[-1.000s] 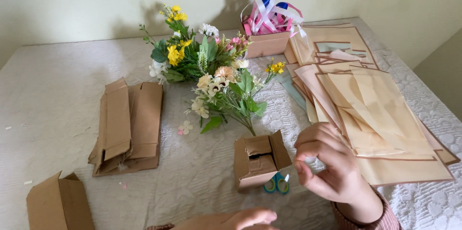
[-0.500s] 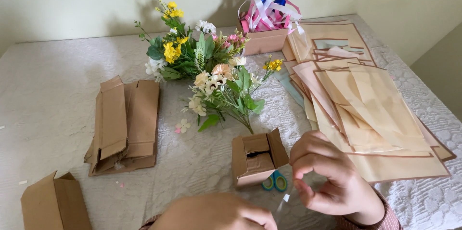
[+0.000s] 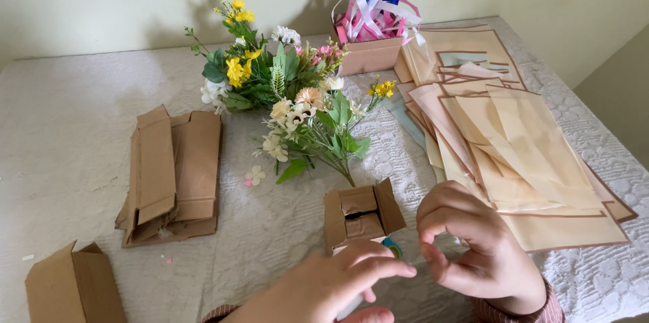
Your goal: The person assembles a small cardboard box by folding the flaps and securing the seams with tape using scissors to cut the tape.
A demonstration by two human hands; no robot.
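Both hands, left & right, held narrow w/ fingertips pinched, contents not discernible; small open box could be tipped by a nudge.

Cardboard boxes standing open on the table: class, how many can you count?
3: a small open box by the hands, one at the table's near left corner, and one holding ribbons at the back. The flattened stack may hide more.

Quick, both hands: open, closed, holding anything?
Left hand: fingers extended, open, near the small cardboard box; nothing visibly held.
Right hand: fingers curled; contents cannot be told.
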